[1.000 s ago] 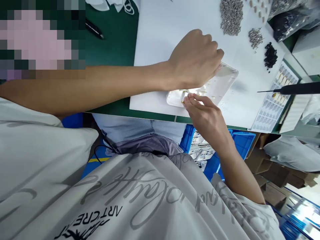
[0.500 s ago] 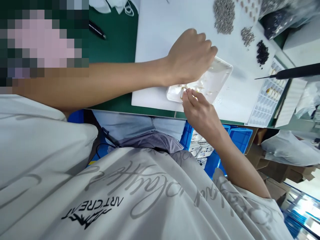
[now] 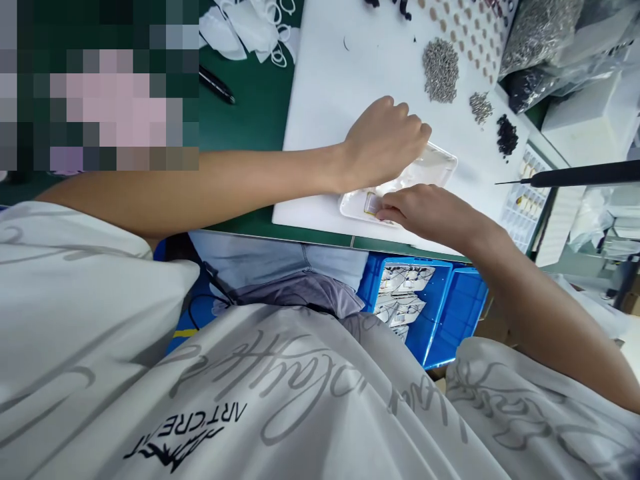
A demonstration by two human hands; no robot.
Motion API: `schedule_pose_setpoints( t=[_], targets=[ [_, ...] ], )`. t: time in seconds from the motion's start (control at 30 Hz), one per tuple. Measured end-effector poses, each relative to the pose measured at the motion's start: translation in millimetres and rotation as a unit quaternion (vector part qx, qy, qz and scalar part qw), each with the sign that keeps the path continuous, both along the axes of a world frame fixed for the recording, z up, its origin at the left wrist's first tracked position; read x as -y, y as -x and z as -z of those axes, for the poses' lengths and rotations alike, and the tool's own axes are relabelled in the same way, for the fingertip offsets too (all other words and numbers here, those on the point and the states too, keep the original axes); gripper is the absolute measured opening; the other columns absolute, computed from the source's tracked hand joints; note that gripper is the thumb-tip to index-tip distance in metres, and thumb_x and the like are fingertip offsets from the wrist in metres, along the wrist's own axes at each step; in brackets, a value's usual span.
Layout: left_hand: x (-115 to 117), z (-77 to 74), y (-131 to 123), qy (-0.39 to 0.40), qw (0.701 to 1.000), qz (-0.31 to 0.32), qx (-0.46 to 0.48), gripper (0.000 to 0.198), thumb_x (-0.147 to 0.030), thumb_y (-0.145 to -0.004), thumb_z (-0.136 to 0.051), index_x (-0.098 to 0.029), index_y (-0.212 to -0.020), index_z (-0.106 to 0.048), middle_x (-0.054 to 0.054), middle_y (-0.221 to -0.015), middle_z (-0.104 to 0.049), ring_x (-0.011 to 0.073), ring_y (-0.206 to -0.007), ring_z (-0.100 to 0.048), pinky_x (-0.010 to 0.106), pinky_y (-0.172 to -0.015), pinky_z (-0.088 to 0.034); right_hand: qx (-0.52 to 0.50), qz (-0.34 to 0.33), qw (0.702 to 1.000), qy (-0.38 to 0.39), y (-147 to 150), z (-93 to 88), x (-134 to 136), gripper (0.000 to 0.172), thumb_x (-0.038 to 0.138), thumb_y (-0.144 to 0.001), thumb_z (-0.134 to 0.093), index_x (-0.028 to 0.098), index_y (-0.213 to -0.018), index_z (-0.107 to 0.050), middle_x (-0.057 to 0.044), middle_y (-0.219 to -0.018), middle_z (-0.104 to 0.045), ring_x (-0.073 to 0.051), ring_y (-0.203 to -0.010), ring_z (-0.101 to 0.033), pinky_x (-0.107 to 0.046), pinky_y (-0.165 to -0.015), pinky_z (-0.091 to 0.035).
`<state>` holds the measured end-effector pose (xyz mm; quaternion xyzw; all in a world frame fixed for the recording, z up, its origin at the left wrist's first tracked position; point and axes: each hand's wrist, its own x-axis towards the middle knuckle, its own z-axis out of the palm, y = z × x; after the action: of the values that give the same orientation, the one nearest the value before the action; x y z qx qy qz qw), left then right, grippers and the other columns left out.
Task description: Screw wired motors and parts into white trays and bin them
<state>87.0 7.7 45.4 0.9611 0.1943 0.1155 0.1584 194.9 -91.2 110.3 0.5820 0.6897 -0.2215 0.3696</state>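
My left hand [image 3: 387, 143] is curled into a fist over a shallow white plastic tray-like shell [image 3: 440, 163]; its fingertips are hidden beneath it, so what they grip does not show. My right hand [image 3: 425, 210] comes in from the right, fingers drawn together in a pinch. At its fingertips is a small gold-edged rectangular piece [image 3: 371, 203], lying over the near left end of the shell. Both hands are close together, the left one farther up the board.
A white board [image 3: 325, 87] covers the green table. On it lie a heap of small metal parts [image 3: 441, 70], a smaller metal heap [image 3: 481, 108] and black parts [image 3: 507, 135]. A dark thin-tipped tool [image 3: 575, 176] juts in from the right. Blue bins [image 3: 440, 313] stand below the edge.
My right hand has turned flatter, its forearm swinging outward to the right, with its fingertips still by the gold-edged piece. My left fist keeps its shape over the shell. The view has shifted.
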Motion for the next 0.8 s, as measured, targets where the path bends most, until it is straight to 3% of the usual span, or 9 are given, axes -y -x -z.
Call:
schedule_pose_setpoints(
  t=[0.07, 0.13, 0.23, 0.3, 0.33, 0.4, 0.5, 0.67, 0.8],
  targets=[
    [0, -0.8, 0, 0.01, 1.0, -0.002, -0.002, 0.05, -0.001, -0.097, -0.026, -0.007, -0.122, -0.07, 0.022, -0.107, -0.075, 0.034, -0.107, -0.067, 0.047, -0.08, -0.043, -0.013, -0.04, 0.999, -0.01, -1, -0.2, 5, 0.036, 0.036, -0.11, -0.04, 0.013, -0.096, -0.064, -0.005, -0.084, -0.063, -0.009, -0.064, -0.041, -0.027, -0.062, -0.018],
    [0, -0.7, 0, 0.018, 1.0, -0.003, 0.002, 0.047, -0.003, -0.099, -0.027, -0.005, -0.12, -0.069, 0.023, -0.106, -0.075, 0.0366, -0.108, -0.068, 0.048, -0.081, -0.045, 0.002, -0.072, 0.994, -0.088, -1, 1.1, 15, 0.04, 0.038, -0.111, -0.037, 0.011, -0.099, -0.064, -0.008, -0.088, -0.064, -0.012, -0.068, -0.047, -0.028, -0.06, -0.019],
    [1, -0.9, 1, 0.024, 1.0, -0.003, 0.016, 0.046, -0.004, -0.101, -0.027, -0.005, -0.119, -0.069, 0.023, -0.107, -0.075, 0.0388, -0.113, -0.069, 0.049, -0.085, -0.048, -0.028, -0.136, 0.961, -0.239, 2, 7.5, 40, 0.038, 0.038, -0.109, -0.044, 0.008, -0.11, -0.065, -0.012, -0.101, -0.067, -0.017, -0.086, -0.061, -0.027, -0.06, -0.039],
    [1, -2.1, 2, 0.023, 0.999, -0.001, 0.025, 0.043, -0.002, -0.1, -0.029, -0.003, -0.118, -0.069, 0.023, -0.106, -0.075, 0.0401, -0.115, -0.069, 0.05, -0.087, -0.05, -0.07, -0.174, 0.931, -0.313, 5, 15.8, 60, 0.035, 0.032, -0.106, -0.051, 0.005, -0.126, -0.062, -0.015, -0.12, -0.067, -0.021, -0.108, -0.065, -0.031, -0.08, -0.058],
    [1, -2.8, 3, 0.021, 0.999, 0.0, 0.027, 0.043, 0.0, -0.098, -0.03, -0.002, -0.117, -0.069, 0.022, -0.105, -0.075, 0.0406, -0.115, -0.07, 0.05, -0.088, -0.05, -0.086, -0.179, 0.919, -0.34, 6, 21.2, 69, 0.039, 0.028, -0.105, -0.052, 0.003, -0.135, -0.057, -0.016, -0.131, -0.064, -0.024, -0.12, -0.063, -0.034, -0.093, -0.061],
    [0, -4.0, 4, 0.019, 1.0, 0.003, 0.019, 0.041, 0.002, -0.097, -0.032, -0.001, -0.116, -0.068, 0.021, -0.103, -0.074, 0.0409, -0.114, -0.07, 0.051, -0.088, -0.051, -0.106, -0.161, 0.905, -0.38, 9, 33.6, 85, 0.05, 0.024, -0.104, -0.053, 0.001, -0.148, -0.047, -0.019, -0.147, -0.055, -0.028, -0.14, -0.054, -0.04, -0.112, -0.059],
    [0, -4.4, 4, 0.017, 1.0, 0.002, 0.015, 0.04, 0.003, -0.097, -0.032, -0.001, -0.115, -0.068, 0.021, -0.101, -0.074, 0.0417, -0.113, -0.07, 0.052, -0.088, -0.052, -0.126, -0.104, 0.904, -0.395, 14, 52.3, 99, 0.058, 0.016, -0.104, -0.046, 0.007, -0.16, -0.035, -0.016, -0.158, -0.046, -0.026, -0.154, -0.042, -0.042, -0.124, -0.052],
    [2, -4.2, 4, 0.015, 1.0, -0.003, 0.022, 0.038, 0.004, -0.096, -0.034, -0.001, -0.113, -0.068, 0.02, -0.099, -0.073, 0.0398, -0.111, -0.07, 0.05, -0.088, -0.051, -0.12, -0.034, 0.886, -0.446, 25, 72.7, 105, 0.06, 0.005, -0.101, -0.043, 0.012, -0.161, -0.039, -0.013, -0.158, -0.047, -0.024, -0.155, -0.041, -0.039, -0.127, -0.051],
    [0, 1.0, 0, 0.056, 0.998, 0.001, 0.018, 0.045, 0.008, -0.092, -0.032, -0.004, -0.115, -0.069, 0.02, -0.101, -0.071, 0.0365, -0.113, -0.067, 0.047, -0.087, -0.045, -0.127, 0.008, 0.883, -0.452, 28, 74.1, 102, 0.054, 0.006, -0.103, -0.041, 0.014, -0.156, -0.049, -0.009, -0.155, -0.051, -0.02, -0.152, -0.046, -0.037, -0.126, -0.052]
  ],
)
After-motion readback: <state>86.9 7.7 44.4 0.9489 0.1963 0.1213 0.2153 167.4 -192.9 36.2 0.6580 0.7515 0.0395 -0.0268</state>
